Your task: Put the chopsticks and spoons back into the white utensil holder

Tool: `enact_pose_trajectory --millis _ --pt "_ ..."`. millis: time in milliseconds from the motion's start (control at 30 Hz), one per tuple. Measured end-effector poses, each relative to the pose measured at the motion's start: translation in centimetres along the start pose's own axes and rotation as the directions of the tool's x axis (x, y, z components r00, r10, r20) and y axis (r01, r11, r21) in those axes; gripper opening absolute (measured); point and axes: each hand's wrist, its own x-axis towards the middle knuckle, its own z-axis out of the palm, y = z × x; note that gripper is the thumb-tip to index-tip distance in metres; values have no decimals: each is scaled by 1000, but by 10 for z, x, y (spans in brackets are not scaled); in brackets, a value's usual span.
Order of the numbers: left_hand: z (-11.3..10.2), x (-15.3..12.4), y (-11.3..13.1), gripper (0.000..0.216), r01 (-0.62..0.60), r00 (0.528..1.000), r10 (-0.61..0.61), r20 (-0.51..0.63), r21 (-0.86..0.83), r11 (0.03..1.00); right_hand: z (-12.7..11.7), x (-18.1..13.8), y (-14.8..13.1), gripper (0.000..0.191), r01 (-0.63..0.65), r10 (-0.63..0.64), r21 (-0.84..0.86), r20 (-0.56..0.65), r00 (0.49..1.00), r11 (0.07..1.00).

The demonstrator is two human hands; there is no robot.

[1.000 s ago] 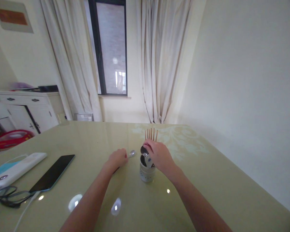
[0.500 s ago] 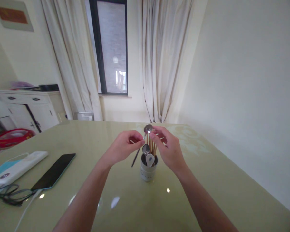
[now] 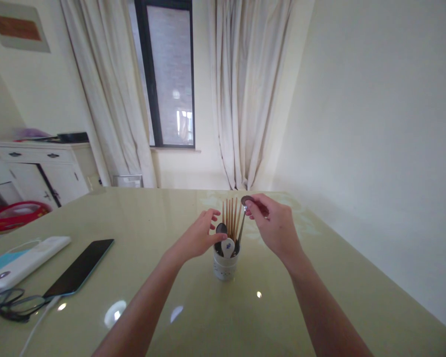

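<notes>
Fingers (image 3: 255, 210) on my right hand (image 3: 277, 223) are pinching a metal spoon (image 3: 242, 225) close to its bowl, and its handle is slanting down into the white cup (image 3: 225, 270). On my left hand (image 3: 195, 238), thumb and fingertips are staying spread apart at the cup's left side; the thumb is crossing in front of a dark spoon (image 3: 221, 228), and I cannot tell whether it is touching it. A white spoon (image 3: 228, 247) with a blue mark is leaning at the front of the cup, and wooden chopsticks (image 3: 229, 218) are standing upright behind it. The cup is standing on the glossy table (image 3: 282, 312) between my forearms. Well to the left, a black phone (image 3: 80, 267) is lying screen up.
</notes>
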Motion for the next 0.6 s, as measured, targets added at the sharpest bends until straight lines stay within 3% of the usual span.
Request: enact_pose_trajectory --millis 67,167,333,600 --pt "3 -1 -3 73 60 992 -55 112 -38 998 5 1 6 18 -32 36 -66 56 998 997" --pt "3 -2 -2 64 97 972 -89 219 -25 995 11 2 14 21 -77 115 -213 174 978 974" --pt "1 -3 -1 43 65 959 -104 265 152 986 17 -2 27 34 -125 251 -359 327 911 925" --pt "1 -3 0 48 41 951 -95 295 185 982 14 -10 21 36 -143 369 -495 396 841 857"
